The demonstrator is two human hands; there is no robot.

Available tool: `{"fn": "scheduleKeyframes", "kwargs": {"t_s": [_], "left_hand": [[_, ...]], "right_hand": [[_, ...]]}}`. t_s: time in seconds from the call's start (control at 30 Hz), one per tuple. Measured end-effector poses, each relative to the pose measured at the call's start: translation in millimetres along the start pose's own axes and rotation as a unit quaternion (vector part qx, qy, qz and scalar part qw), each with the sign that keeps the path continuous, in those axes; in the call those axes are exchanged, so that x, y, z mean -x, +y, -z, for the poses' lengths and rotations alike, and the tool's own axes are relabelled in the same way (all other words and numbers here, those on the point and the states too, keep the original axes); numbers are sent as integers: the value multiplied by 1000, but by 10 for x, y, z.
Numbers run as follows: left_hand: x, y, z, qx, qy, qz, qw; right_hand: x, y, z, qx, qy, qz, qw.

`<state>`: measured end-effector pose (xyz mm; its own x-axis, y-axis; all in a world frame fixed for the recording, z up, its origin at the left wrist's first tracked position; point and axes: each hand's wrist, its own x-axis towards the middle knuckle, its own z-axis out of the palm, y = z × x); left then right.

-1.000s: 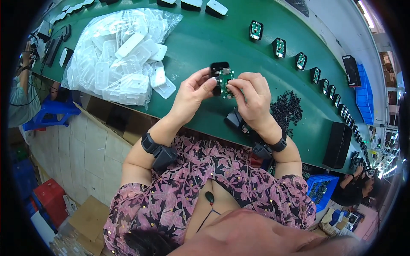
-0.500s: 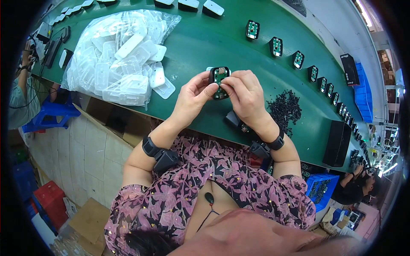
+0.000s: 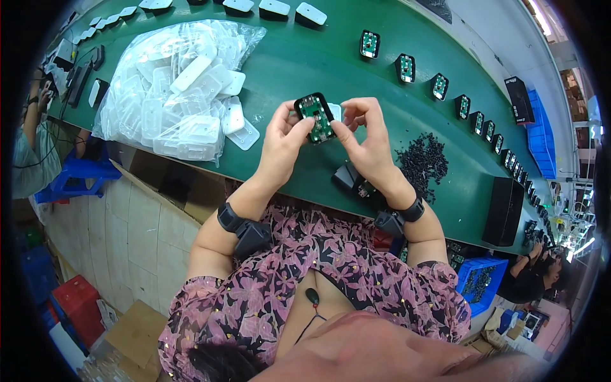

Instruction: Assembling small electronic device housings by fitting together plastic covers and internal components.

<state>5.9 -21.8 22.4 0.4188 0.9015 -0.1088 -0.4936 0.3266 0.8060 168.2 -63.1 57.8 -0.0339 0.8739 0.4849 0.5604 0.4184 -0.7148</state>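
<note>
My left hand [image 3: 284, 137] grips a small black plastic case [image 3: 324, 102] with a green circuit board [image 3: 314, 121] inside, its thumb lying over the board's edge. Close to the case's right side is my right hand [image 3: 369, 137], thumb and curled fingers apart; the thumb tip is at the case edge. Between the case and those fingers shows part of a white plate [image 3: 336, 112]; whether it is touched cannot be made out. Below my right hand, at the table's near edge, lies another dark case [image 3: 347, 177], partly hidden by my wrist.
A clear plastic bag of white covers [image 3: 172, 95] lies left on the green table [image 3: 286, 70]. Small black parts [image 3: 423, 159] are heaped at right, near a black box [image 3: 503, 212]. Cases with boards [image 3: 405, 68] line the far right; white-topped cases [image 3: 274, 9] line the back.
The case has tilted and shifted left in my left hand. My right hand has drawn back from the board, its fingers loosening. More of the white plate shows on the case's right.
</note>
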Motion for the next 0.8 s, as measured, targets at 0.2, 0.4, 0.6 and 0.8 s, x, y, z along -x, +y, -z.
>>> {"fn": "scheduleKeyframes", "kwargs": {"t_s": [0.2, 0.4, 0.6, 0.8], "left_hand": [[-14, 57, -51, -82, -35, -121, 989], [-28, 46, -109, -89, -44, -125, 987], [-162, 279, -225, 35, -116, -36, 992], [-340, 249, -161, -16, -166, 27, 986]], "right_hand": [[25, -32, -64, -144, -50, -141, 978], [48, 2, -103, -220, -22, -149, 964], [-24, 97, 37, -359, -51, -172, 916], [-54, 103, 132, -558, -96, -243, 788]]}}
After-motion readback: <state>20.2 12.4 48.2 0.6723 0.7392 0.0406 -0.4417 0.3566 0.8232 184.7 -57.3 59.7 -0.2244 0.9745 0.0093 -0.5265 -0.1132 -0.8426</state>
